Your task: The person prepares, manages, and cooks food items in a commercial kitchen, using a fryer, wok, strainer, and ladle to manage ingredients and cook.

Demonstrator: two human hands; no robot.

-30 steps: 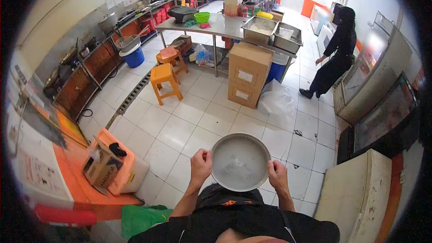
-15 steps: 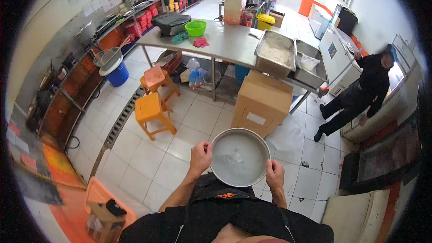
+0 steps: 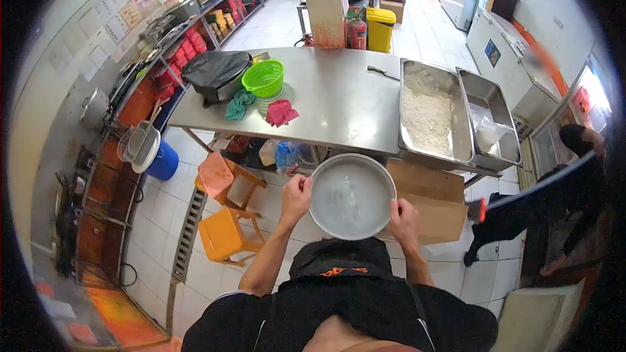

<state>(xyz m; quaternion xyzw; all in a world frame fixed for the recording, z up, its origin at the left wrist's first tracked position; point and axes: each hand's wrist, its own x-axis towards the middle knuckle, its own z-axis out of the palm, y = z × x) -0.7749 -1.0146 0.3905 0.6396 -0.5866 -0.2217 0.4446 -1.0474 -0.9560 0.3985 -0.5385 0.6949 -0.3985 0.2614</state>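
Note:
A round metal pan or sieve (image 3: 353, 197) with a pale grey inside is held level in front of my body. My left hand (image 3: 297, 199) grips its rim on the left, fingers curled. On the opposite side my right hand (image 3: 404, 220) is closed on the rim. Just beyond it lies the near edge of a steel table (image 3: 339, 101). A deep steel tray (image 3: 427, 111) of whitish powder stands at the table's right, beside a second steel tray (image 3: 486, 114) with a pale item inside.
Below the trays is a cardboard box (image 3: 427, 205). Orange stools (image 3: 228, 234) stand on the left. On the table are a green basket (image 3: 263, 79), cloths (image 3: 282, 112), a black-covered item (image 3: 217, 73) and a knife (image 3: 383, 73). Another person (image 3: 541, 212) is at the right.
The view has moved forward, so the table and trays appear nearer. The round pan is now close to the table edge, still in both hands. The other person has shifted lower right in view.

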